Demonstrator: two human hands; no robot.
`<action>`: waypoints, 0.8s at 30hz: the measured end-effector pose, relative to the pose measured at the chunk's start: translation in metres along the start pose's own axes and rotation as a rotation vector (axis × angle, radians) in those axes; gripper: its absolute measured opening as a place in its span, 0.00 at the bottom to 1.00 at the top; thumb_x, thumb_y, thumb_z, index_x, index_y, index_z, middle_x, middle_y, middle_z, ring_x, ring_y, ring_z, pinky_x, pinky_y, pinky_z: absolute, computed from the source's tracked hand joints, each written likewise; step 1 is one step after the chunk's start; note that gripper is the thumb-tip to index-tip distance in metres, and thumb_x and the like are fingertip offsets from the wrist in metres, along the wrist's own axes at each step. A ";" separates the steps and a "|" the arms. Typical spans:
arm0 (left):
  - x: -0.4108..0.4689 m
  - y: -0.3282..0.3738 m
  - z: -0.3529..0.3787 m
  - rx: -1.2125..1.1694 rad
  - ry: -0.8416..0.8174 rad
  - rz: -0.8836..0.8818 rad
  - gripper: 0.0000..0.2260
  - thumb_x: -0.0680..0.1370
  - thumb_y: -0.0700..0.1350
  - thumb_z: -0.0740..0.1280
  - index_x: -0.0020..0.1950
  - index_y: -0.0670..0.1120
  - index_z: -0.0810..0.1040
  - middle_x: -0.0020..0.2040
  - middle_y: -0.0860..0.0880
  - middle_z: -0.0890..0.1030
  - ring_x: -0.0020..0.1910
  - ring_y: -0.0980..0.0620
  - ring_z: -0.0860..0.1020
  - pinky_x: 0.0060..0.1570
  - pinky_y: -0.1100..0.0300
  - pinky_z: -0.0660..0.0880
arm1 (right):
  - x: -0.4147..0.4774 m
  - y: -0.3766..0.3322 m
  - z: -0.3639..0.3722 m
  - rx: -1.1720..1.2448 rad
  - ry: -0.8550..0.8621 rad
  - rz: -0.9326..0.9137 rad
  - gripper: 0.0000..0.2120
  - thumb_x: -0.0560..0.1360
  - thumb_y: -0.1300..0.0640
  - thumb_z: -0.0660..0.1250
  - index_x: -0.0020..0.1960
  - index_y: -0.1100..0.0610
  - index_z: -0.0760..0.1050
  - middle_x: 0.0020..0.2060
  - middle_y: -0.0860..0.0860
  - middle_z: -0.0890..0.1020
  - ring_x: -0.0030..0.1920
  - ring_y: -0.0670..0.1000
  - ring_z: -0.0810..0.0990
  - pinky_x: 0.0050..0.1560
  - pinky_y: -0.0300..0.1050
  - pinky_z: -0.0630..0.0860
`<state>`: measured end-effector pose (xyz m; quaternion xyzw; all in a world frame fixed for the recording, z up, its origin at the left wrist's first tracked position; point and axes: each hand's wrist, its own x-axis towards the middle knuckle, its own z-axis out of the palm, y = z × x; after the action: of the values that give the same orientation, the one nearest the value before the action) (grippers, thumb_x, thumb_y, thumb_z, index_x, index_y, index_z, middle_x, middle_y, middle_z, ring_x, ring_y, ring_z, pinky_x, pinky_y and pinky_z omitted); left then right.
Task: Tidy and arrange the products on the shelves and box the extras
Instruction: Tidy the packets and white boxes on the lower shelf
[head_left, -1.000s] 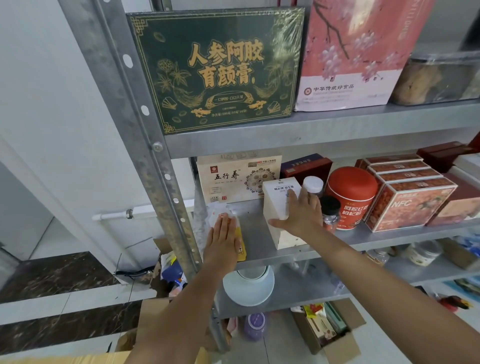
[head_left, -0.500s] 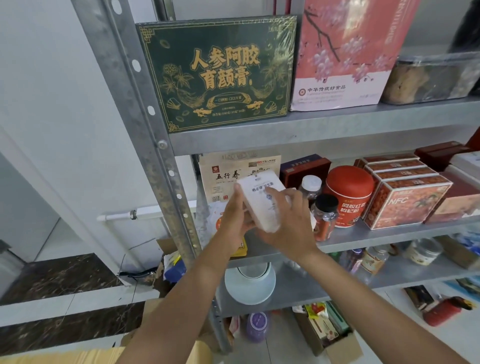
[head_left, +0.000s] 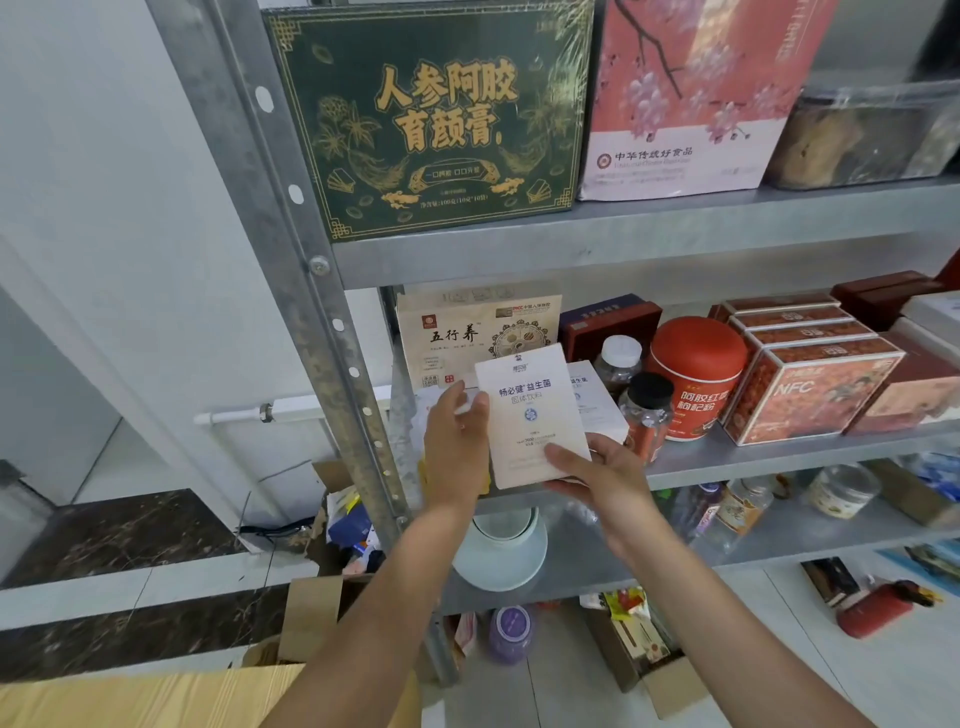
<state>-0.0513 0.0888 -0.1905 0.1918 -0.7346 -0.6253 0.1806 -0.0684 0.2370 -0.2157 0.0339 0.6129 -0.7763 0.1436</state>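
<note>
- At the bottom left of the frame, nearest to the camera, lies the edge of a light brown cardboard carton (head_left: 156, 696).
- The left hand (head_left: 457, 447) grips the left edge of a flat white cardboard box with blue print (head_left: 527, 410), with its fingers curled round that edge.
- The right hand (head_left: 597, 473) pinches the lower right corner of the same box, thumb on the printed front and the other fingers underneath.
- This white box is in the middle of the frame. It is held almost upright in the air in front of the grey metal middle shelf (head_left: 779, 452), with its printed face toward the camera.
- Below the hands, a white round bowl (head_left: 501, 551) sits on the lower shelf.
- Just behind the held box, a second white box with the same print (head_left: 592, 400) stands on the middle shelf.
- To the right of it stand a clear plastic jar with a black lid (head_left: 647, 410), a red round tin (head_left: 696, 374) and a row of orange boxes marked NFC (head_left: 810, 395).
- At the back of this shelf stands a beige flat box (head_left: 467, 332).
- On the upper shelf, at the top of the frame, a dark green box with gold letters (head_left: 431, 119) stands beside a pink box with a blossom picture (head_left: 691, 93).
</note>
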 end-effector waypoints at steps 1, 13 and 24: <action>-0.004 -0.001 0.001 0.012 0.023 0.044 0.23 0.81 0.54 0.64 0.74 0.47 0.68 0.68 0.49 0.74 0.63 0.50 0.75 0.62 0.48 0.75 | -0.002 0.002 0.002 -0.082 0.073 -0.075 0.11 0.71 0.64 0.75 0.50 0.58 0.77 0.48 0.53 0.85 0.46 0.53 0.85 0.43 0.45 0.83; -0.013 -0.001 -0.013 -0.492 -0.381 -0.133 0.18 0.74 0.49 0.69 0.62 0.45 0.77 0.54 0.48 0.85 0.54 0.46 0.82 0.47 0.56 0.80 | -0.036 0.003 0.010 -0.452 -0.188 -0.394 0.26 0.70 0.50 0.76 0.65 0.46 0.70 0.64 0.45 0.69 0.67 0.42 0.66 0.62 0.31 0.65; -0.015 -0.004 -0.017 -0.187 -0.238 -0.087 0.17 0.82 0.42 0.63 0.71 0.48 0.72 0.60 0.48 0.81 0.59 0.49 0.80 0.60 0.46 0.77 | -0.022 -0.003 0.009 0.003 0.155 -0.068 0.24 0.64 0.63 0.79 0.54 0.53 0.72 0.48 0.52 0.83 0.45 0.50 0.85 0.45 0.46 0.83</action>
<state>-0.0296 0.0808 -0.1924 0.1303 -0.6803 -0.7166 0.0821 -0.0469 0.2331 -0.2052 0.0736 0.6218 -0.7767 0.0692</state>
